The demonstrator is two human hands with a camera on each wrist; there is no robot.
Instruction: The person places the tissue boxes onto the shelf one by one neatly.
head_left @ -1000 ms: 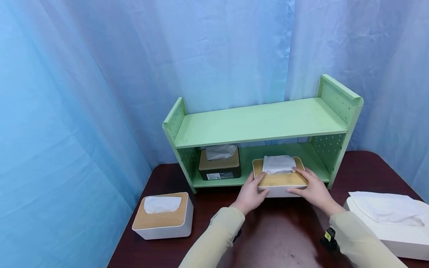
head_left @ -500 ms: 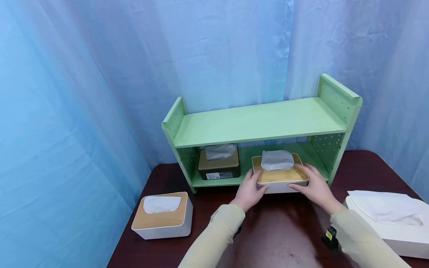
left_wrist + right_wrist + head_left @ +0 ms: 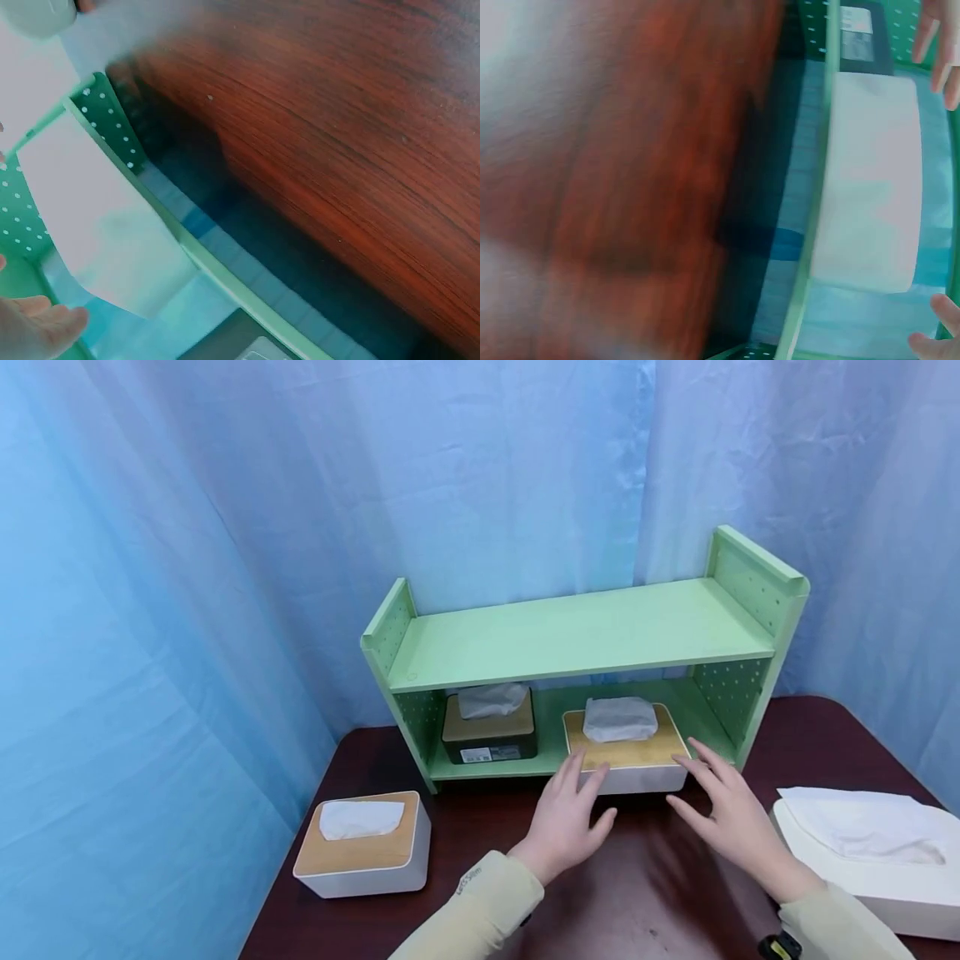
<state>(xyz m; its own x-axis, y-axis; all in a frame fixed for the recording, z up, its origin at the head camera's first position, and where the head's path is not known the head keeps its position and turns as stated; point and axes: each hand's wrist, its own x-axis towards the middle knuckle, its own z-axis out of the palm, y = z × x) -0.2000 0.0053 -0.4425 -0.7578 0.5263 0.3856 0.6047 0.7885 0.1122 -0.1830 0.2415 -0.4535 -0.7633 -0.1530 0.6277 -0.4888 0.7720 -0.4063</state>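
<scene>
A white tissue box with a wood-coloured lid (image 3: 621,753) sits at the front of the green rack's lower shelf, right of centre, a tissue sticking up from it. Before its left front corner, my left hand (image 3: 564,825) is held with fingers spread and holds nothing. My right hand (image 3: 738,817) is off the box's right front corner, fingers spread and holding nothing. Both wrist views show the white box (image 3: 870,187) with gaps between it and the fingers. A dark tissue box (image 3: 491,735) stands to its left on the same shelf.
The green rack (image 3: 585,635) stands on a dark wood table (image 3: 615,893) before blue curtains (image 3: 510,477). Another wood-lidded white tissue box (image 3: 367,847) lies at the table's left. A larger white tissue box (image 3: 877,877) is at the right.
The white tissue box has slid slightly back onto the lower shelf. Both hands have let go of it and drawn back toward me, the right one also moving outward.
</scene>
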